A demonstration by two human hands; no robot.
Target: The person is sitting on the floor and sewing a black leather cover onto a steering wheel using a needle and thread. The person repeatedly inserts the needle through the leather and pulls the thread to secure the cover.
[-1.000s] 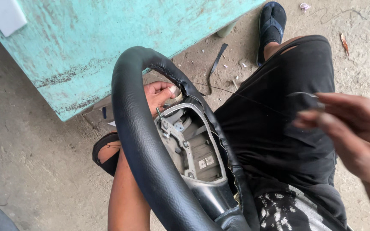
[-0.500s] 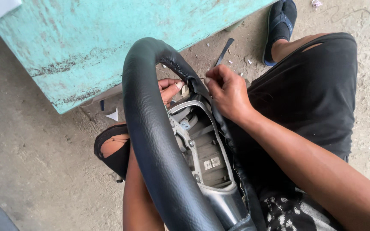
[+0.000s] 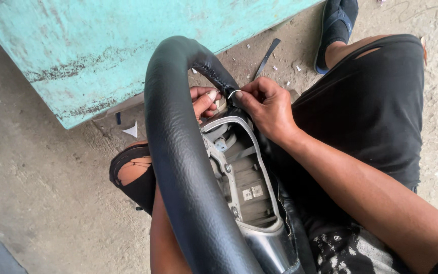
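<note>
A steering wheel (image 3: pixel 178 152) wrapped in black leather stands upright on my lap, its bare metal hub (image 3: pixel 242 177) facing me. My left hand (image 3: pixel 203 101) reaches from behind the rim and grips it near the top, fingers curled over the inner edge. My right hand (image 3: pixel 264 104) is at the stitched seam of the rim's top, thumb and fingers pinched on a thin curved needle (image 3: pixel 232 92). The two hands almost touch. Whether thread runs from the needle is too fine to tell.
A turquoise painted box or bench (image 3: pixel 107 45) stands just behind the wheel. My feet in dark sandals rest on the concrete floor, one at the left (image 3: pixel 130 175), one at the top right (image 3: pixel 338 23). A black strip (image 3: pixel 267 56) and small scraps lie on the floor.
My right hand came in from the right, away from the wheel, to the top of the rim and now pinches the needle at the seam. The left hand kept its grip.
</note>
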